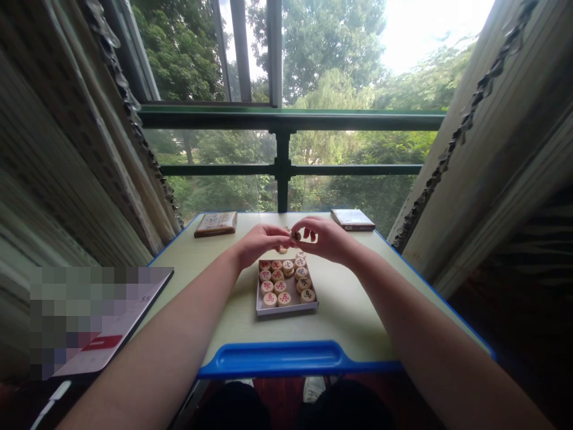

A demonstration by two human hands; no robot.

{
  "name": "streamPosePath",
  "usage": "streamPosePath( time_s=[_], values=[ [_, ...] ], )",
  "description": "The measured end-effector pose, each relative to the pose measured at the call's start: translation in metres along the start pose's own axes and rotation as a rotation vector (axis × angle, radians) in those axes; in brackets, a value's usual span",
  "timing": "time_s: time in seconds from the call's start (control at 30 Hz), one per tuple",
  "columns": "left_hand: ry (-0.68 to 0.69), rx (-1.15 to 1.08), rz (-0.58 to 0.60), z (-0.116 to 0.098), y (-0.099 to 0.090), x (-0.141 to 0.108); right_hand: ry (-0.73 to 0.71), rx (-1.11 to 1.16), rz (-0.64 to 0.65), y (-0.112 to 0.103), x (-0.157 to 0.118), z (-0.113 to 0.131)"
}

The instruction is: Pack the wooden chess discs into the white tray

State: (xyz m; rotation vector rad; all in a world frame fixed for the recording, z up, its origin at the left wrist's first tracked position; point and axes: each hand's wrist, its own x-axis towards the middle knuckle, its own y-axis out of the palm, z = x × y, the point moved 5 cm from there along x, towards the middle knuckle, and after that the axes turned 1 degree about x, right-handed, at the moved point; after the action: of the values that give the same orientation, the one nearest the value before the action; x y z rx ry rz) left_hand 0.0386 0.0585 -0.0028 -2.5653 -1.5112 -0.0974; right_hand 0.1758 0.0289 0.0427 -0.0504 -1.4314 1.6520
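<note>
My right hand (326,236) holds a round wooden Chinese chess piece (296,236) with a dark character, pinched between thumb and fingers above the table. My left hand (259,243) meets it from the other side, its closed fingertips on the piece's edge. Below and nearer to me sits a shallow white box (287,311). Red-marked pieces (280,286) stand in columns along its left side, and dark-marked pieces (308,295) line its right side. Between them shows a bare strip of box floor. A few loose pieces (283,249) lie beyond the box, partly hidden by my hands.
The pale table (358,310) has a blue edge with a moulded trough (280,356) at the front. A brown box (216,224) lies at the far left and a white-topped box (353,219) at the far right. A partly blurred-out tablet-like screen (134,316) stands at left.
</note>
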Motion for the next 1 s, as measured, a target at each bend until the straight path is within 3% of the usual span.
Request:
streamPosePath(
  time_s=[0.17,0.33,0.47,1.0],
  values=[
    [-0.052,0.007,0.001,0.002,-0.004,0.0,0.043,-0.007,0.025,-0.003,-0.002,0.003],
    [-0.056,0.02,-0.195,0.006,-0.024,0.002,0.124,0.033,0.318,0.01,-0.007,0.014],
    [-0.088,0.03,-0.229,0.012,-0.03,0.003,0.128,0.041,0.453,0.024,-0.01,0.019],
    [-0.083,0.009,-0.207,0.011,-0.027,0.002,0.121,-0.042,0.494,0.045,-0.011,0.02]
  ],
)
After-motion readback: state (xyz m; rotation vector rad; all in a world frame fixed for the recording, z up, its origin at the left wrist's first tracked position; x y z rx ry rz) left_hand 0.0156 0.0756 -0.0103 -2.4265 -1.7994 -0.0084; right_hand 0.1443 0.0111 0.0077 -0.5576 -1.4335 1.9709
